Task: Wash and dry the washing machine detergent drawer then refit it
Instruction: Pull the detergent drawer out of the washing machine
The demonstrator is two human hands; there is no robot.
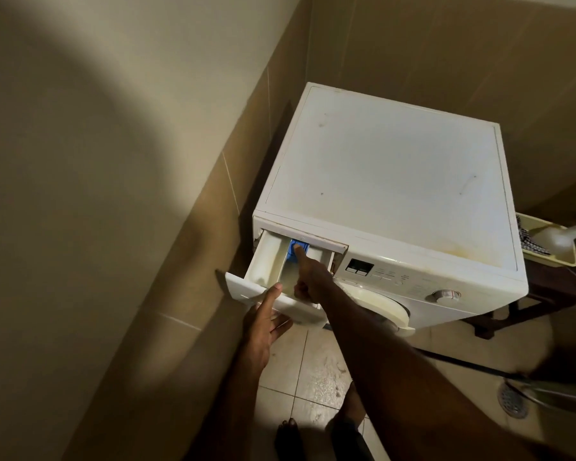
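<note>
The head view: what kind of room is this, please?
Probably a laundry corner of a bathroom or utility room. A white front-loading washing machine stands against tiled walls, its detergent drawer pulled out, and a round floor drain sits in the tiled floor at the right.

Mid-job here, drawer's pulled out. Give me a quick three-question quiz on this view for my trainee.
1. True or false: the detergent drawer is fully out of the washing machine.
2. What does the right hand press? A) blue tab B) dial C) door
3. Which part of the drawer does the left hand hold?

Key: 1 false, it is pulled out but still in its slot. 2 A, a fingertip is on the blue tab. 3 its front panel, thumb on top.
</note>
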